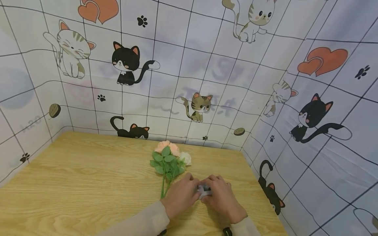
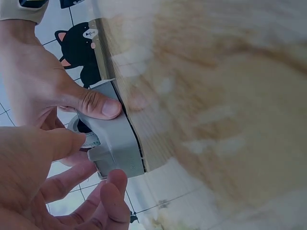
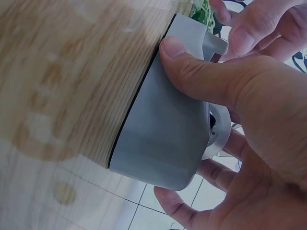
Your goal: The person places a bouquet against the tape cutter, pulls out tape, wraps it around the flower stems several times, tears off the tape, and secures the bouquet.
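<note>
- A sheet printed with cartoon cats and hearts (image 1: 165, 78) hangs behind a wood-grain table (image 1: 103, 170).
- Only the head view shows the whole bunch of flowers (image 1: 169, 160), peach and white heads over green leaves, lying beyond and left of the hands; the right wrist view catches just a bit of green.
- The grey tape dispenser (image 3: 163, 129) is between the two hands at the table's near side, mostly covered in the head view.
- The wrist views reveal its dark base edge (image 3: 140, 92) and round roll (image 3: 220, 132).
- The right hand (image 1: 221, 196) grips the casing, thumb pressed along it.
- The left hand (image 1: 181, 195) has bent fingers around the dispenser's other end, thumb by the roll; whether it pinches anything, I cannot tell.
</note>
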`<state>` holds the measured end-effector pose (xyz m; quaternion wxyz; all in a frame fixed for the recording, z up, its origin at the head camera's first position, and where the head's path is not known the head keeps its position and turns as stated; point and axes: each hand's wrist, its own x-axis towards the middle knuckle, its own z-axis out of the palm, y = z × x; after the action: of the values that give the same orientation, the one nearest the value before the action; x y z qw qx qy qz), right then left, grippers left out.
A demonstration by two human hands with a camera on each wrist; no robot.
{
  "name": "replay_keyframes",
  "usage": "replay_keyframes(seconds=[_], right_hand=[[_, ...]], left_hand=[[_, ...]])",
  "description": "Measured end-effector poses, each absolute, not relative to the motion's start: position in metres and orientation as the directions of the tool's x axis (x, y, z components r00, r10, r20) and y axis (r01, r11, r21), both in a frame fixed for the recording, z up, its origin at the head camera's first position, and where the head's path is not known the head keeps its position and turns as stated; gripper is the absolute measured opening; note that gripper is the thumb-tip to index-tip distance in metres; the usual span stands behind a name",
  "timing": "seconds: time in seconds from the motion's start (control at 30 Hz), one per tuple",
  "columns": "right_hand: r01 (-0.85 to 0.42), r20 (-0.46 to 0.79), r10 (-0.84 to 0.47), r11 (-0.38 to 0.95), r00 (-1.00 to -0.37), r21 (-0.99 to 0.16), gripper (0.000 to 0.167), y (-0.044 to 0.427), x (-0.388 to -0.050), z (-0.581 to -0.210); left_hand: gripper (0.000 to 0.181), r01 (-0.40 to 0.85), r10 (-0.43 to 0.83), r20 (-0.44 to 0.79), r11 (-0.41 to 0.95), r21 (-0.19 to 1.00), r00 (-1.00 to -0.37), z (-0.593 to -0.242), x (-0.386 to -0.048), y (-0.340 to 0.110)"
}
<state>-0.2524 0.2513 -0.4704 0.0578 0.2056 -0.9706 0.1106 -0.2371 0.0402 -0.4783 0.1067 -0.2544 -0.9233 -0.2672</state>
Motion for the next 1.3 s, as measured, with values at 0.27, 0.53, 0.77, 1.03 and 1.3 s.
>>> replay_keyframes(seconds=[0.27, 0.53, 0.77, 1.03, 1.3], right_hand=[[-0.403, 0.158, -0.378, 0.897, -0.912, -0.18, 0.051, 0.252, -0.254, -0.471], [-0.386, 0.16, -0.36, 0.902, -0.919, -0.194, 0.054, 0.25, -0.254, -0.471], [-0.386, 0.169, -0.356, 0.902, -0.919, -0.196, 0.057, 0.249, -0.257, -0.471], [-0.383, 0.179, -0.352, 0.903, -0.919, -0.193, 0.059, 0.248, -0.256, -0.467], [-0.379, 0.172, -0.349, 0.905, -0.921, -0.193, 0.06, 0.248, -0.256, -0.466]], left_hand=[[0.019, 0.523, 0.42, 0.314, 0.724, 0.45, -0.852, -0.478, -0.246, 0.048], [0.01, 0.473, 0.387, 0.273, 0.756, 0.452, -0.881, -0.474, -0.248, 0.056], [0.011, 0.454, 0.352, 0.297, 0.774, 0.442, -0.888, -0.477, -0.25, 0.058], [0.014, 0.445, 0.324, 0.321, 0.774, 0.451, -0.89, -0.477, -0.248, 0.059], [0.013, 0.438, 0.315, 0.315, 0.754, 0.49, -0.895, -0.479, -0.249, 0.06]])
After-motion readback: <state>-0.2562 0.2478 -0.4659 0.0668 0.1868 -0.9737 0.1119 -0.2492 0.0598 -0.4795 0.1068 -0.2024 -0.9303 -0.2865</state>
